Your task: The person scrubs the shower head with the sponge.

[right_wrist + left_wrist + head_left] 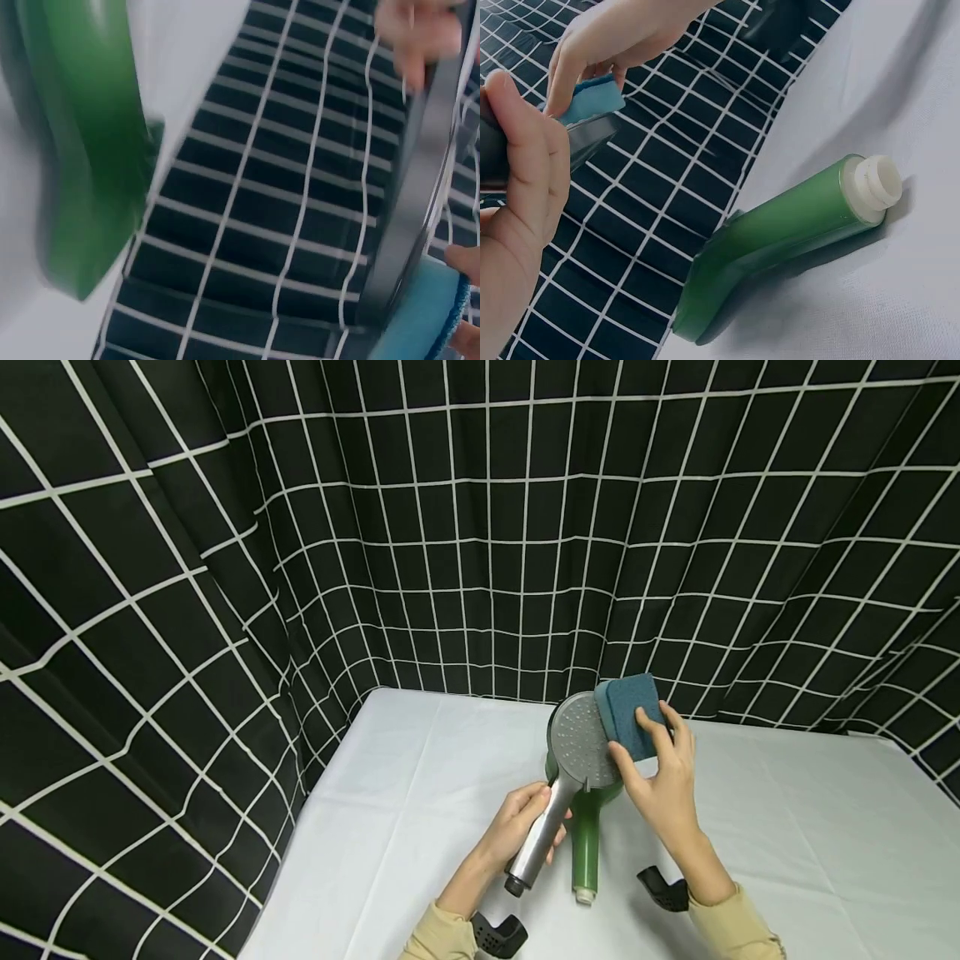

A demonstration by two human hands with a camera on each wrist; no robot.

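Observation:
My left hand (517,820) grips the silver handle of a grey shower head (579,735), its nozzle face turned up. In my right hand (667,777) is a blue sponge (633,714), pinched between thumb and fingers and laid against the right edge of the nozzle face. The right wrist view shows the sponge (424,311) against the rim of the shower head (412,202). Under the held one, a green shower head (587,843) lies on the white table; its pale threaded end (877,182) shows in the left wrist view, while its head is mostly covered in the head view.
A white cloth covers the table (420,760). Black curtains with a white grid (510,527) hang behind it and along both sides. Each wrist wears a black bracket, one (498,935) on the left and another (663,889) on the right.

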